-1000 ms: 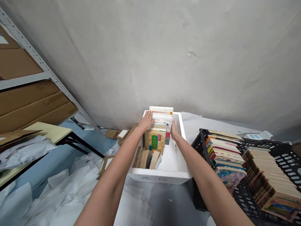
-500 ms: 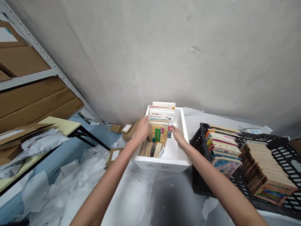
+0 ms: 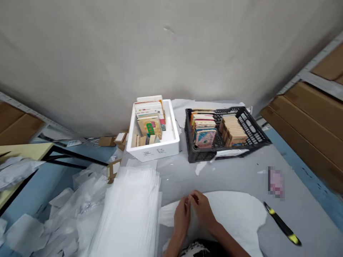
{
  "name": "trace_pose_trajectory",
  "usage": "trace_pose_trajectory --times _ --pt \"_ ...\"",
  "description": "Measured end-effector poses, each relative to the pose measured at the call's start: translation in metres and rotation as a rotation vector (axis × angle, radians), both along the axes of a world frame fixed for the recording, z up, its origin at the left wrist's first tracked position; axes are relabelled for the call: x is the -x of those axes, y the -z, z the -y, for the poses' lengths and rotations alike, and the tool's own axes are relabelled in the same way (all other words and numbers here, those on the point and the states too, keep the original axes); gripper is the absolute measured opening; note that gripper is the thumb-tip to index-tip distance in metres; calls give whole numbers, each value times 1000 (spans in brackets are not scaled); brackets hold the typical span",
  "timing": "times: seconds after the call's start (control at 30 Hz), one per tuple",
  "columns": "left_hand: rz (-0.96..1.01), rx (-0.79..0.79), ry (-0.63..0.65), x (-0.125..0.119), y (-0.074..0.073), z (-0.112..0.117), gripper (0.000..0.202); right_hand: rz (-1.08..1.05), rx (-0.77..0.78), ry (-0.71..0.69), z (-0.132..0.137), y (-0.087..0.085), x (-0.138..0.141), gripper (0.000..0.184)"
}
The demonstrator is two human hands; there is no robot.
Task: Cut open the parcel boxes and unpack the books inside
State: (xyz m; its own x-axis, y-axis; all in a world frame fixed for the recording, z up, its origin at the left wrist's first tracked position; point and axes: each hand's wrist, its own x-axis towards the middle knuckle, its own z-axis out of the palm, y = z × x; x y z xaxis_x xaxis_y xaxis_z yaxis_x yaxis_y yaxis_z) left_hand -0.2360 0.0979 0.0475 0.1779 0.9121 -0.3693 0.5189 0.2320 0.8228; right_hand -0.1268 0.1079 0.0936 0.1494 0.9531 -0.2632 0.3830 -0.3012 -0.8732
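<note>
My left hand (image 3: 182,216) and my right hand (image 3: 203,210) meet at the near side of the table, fingers curled and tips together. Whatever they may hold between them is too small to make out. Beneath them spreads a white paper sheet (image 3: 233,210) with a torn edge. A stack of white foam sheets (image 3: 128,210) lies left of my left hand. Farther back stands a white foam box (image 3: 171,144) with books (image 3: 150,128) upright along its left side; neither hand touches it.
A black plastic crate (image 3: 203,155) with two rows of books stands right of the foam box. A black-and-yellow utility knife (image 3: 282,223) lies at the right, below a pixelated patch. Crumpled packing sheets (image 3: 83,203) cover the floor at left; cartons (image 3: 308,121) fill a right-hand shelf.
Both hands have left the books in the foam box and come together near my body. The view has turned right, bringing the knife and paper sheet into sight.
</note>
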Motion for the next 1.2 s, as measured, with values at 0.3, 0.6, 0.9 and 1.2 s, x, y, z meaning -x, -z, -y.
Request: trace_pose_trajectory --times 0.3,0.6,0.9,1.2 --pt "-281 240 364 -98 44 108 26 202 181 196 122 68 -122 21" --pt "-430 200 263 -125 63 156 28 297 345 73 178 124 -141 20" --pt "-318 241 -251 -162 67 248 29 354 259 -382 202 147 -157 19" --pt "-283 274 -746 -178 42 328 33 463 145 -714 192 149 -172 27"
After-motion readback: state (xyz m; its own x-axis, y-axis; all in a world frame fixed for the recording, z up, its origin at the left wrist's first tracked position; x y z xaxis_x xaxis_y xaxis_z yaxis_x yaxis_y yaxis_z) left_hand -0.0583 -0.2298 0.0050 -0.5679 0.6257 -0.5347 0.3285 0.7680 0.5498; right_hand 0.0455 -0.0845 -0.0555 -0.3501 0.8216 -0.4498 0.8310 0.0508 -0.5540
